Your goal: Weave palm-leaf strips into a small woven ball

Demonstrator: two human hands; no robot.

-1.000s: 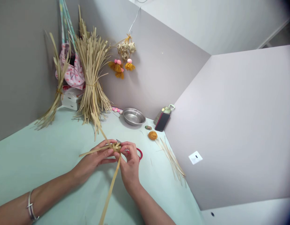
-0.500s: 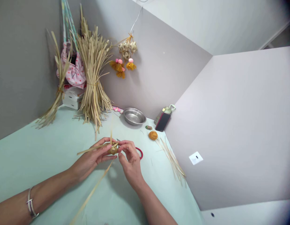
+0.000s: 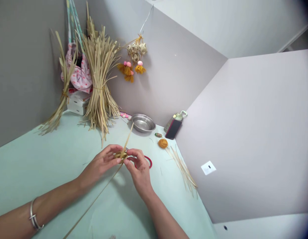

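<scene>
Between my two hands is a small woven straw ball [image 3: 118,155], tan and partly covered by my fingers. My left hand [image 3: 103,163] grips it from the left, thumb in front and fingers behind. On its right side, the thumb and fingertips of my right hand [image 3: 139,169] pinch its edge. One flat straw strip [image 3: 128,138] sticks up from the weave toward the bowl. A long strip [image 3: 94,199] trails from it to the lower left. Behind my right hand lie scissors with a red handle [image 3: 150,162], mostly hidden.
Bundled straw [image 3: 100,86] and a smaller bundle [image 3: 65,89] stand at the back left. A metal bowl [image 3: 144,123], a thread spool [image 3: 158,135], an orange yarn ball [image 3: 163,143], a phone [image 3: 173,128] and loose strips [image 3: 182,169] line the wall. Woven ornaments [image 3: 136,51] hang above.
The woven ball has been turned in my hands. Its upright strip now leans right, and the strip that pointed left past my left hand no longer shows there. The trailing strip appears edge-on.
</scene>
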